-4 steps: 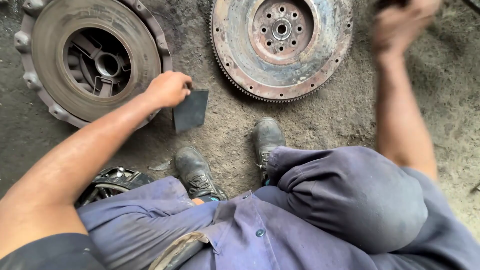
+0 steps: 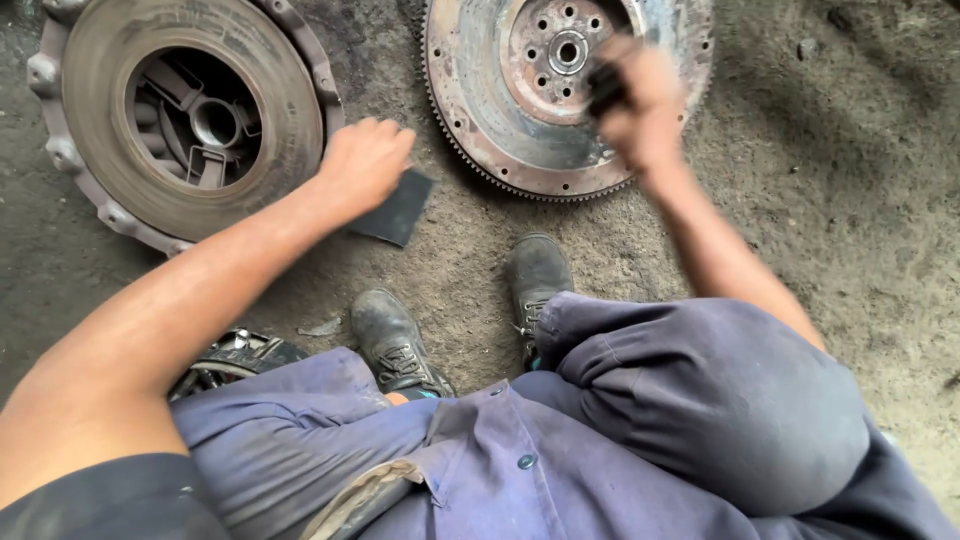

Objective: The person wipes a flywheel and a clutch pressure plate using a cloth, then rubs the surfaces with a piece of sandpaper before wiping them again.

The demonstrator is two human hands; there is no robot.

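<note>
Head view: left hand (image 2: pixel 362 160) grip clamped on dark sheet (image 2: pixel 398 210); right hand (image 2: pixel 640 105) grip clamped on black object (image 2: pixel 604 88) over flywheel (image 2: pixel 480 110).

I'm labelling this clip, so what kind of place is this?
Probably a vehicle repair workshop: a toothed flywheel and a clutch pressure plate lie on a dirty floor, and the person wears blue overalls.

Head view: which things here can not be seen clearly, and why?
- Right hand: motion blur; the small dark thing it grips cannot be identified.
- Dark sheet: the left hand covers one corner.
- Flywheel: top cut by the frame edge, part behind the right hand.
- Clutch plate: cut by the top and left edges.
- Round part: mostly under the left arm and leg.
</note>
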